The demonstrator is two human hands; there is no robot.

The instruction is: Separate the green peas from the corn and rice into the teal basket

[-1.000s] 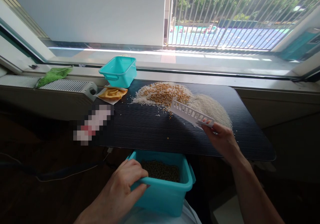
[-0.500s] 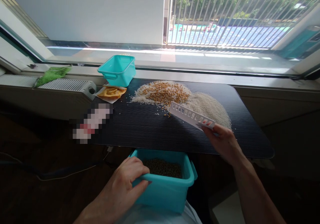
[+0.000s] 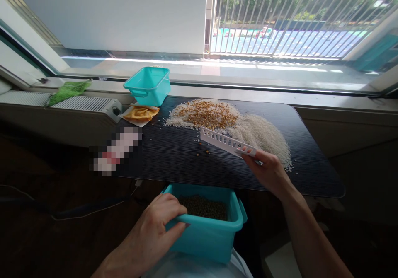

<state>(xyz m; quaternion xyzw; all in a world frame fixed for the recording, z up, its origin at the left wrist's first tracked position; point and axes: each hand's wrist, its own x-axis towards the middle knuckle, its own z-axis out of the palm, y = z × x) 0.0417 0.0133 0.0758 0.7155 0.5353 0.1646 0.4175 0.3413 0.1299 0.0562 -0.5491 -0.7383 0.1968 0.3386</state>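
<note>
Right hand point(image 3: 269, 168) has a closed pinch on one end of a white slotted plastic strip point(image 3: 225, 141), thumb on the near side. The strip is tilted out over the black wood-grain tabletop point(image 3: 168, 158), its far end right at the front edge of the yellow beans point(image 3: 208, 114). Can't tell if its lower edge actually touches the table. Those beans sit on and among white rice in the left mound, and a second mound of rice point(image 3: 261, 133), pretty much plain, joins it on the right. A few loose beans lie on the table just in front of the strip's far end.

Left hand point(image 3: 158, 224) is clamped over the left side of the rim of a turquoise tub point(image 3: 205, 240), thumb outside. That tub is just below the table's near edge, with a layer of small dark beans point(image 3: 202, 207) inside and light fabric showing under it.

Another turquoise tub point(image 3: 149, 85) stands at the table's back left corner, with a yellow-orange item point(image 3: 141, 113) on white paper just in front. Further left, a green cloth point(image 3: 71, 92) is draped on the radiator point(image 3: 87, 106).
</note>
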